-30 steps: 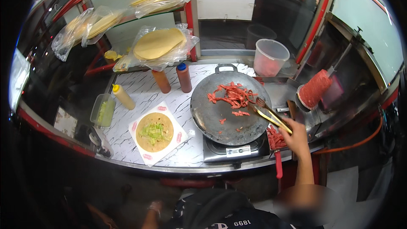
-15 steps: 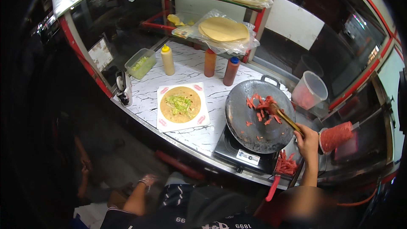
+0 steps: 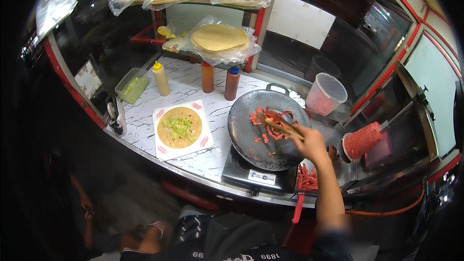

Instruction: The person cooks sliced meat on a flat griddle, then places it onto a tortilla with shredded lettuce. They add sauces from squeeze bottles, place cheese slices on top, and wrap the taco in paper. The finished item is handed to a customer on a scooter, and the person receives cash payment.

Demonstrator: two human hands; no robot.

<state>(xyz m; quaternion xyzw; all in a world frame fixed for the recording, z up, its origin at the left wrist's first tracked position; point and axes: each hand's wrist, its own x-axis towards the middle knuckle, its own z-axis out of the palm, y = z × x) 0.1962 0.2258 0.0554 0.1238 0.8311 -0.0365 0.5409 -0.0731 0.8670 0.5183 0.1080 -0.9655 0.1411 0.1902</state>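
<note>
My right hand (image 3: 311, 143) is closed round wooden tongs (image 3: 284, 128), whose tips are among reddish meat strips (image 3: 256, 116) in a dark wok (image 3: 241, 137). The wok sits on a black portable stove (image 3: 233, 167). To its left, a flatbread (image 3: 166, 137) topped with shredded lettuce (image 3: 180, 128) lies on white printed paper (image 3: 205, 134). My left hand (image 3: 157, 225) hangs low, below the counter, in what looks like a clear plastic glove. It is dim and blurred there, so its fingers do not show clearly.
Squeeze bottles (image 3: 161, 79) and a lettuce tub (image 3: 132, 87) stand behind the flatbread. Bagged flatbreads (image 3: 220, 37) fill shelves above. On the right are a clear bucket (image 3: 328, 93), a meat spit (image 3: 362, 141) and a red-handled pan of meat strips (image 3: 298, 208). Another person's hands (image 3: 87, 206) show at left.
The whole view has shifted, so the counter appears farther left. My right hand has brought the tongs lower over the wok, and the meat strips lie more spread out. My left hand remains low.
</note>
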